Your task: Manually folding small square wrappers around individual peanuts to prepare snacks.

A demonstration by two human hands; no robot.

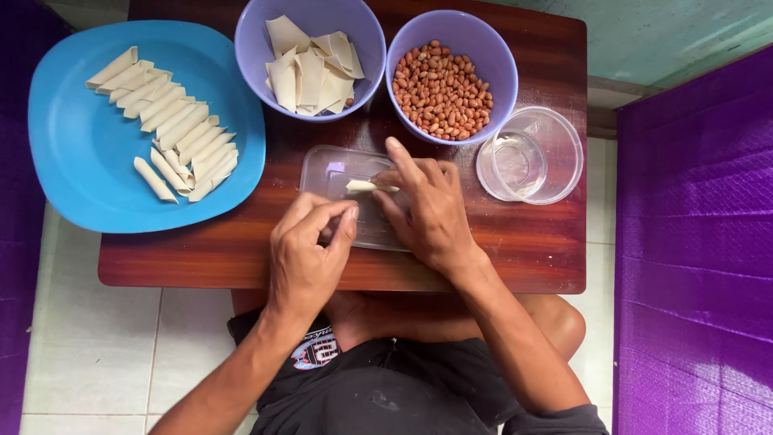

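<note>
- over the clear plastic lid, the right hand pinches a pale wrapper roll lying on it
- left hand fingertips pressed together, touching the lid's near edge
- bowl of peanuts just beyond

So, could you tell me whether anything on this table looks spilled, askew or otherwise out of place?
Nothing stands out. The rolled wrappers lie in a row on the blue plate, the flat wrappers and the peanuts stay inside their purple bowls, and both hands, left and right, work over the clear tray.
</note>
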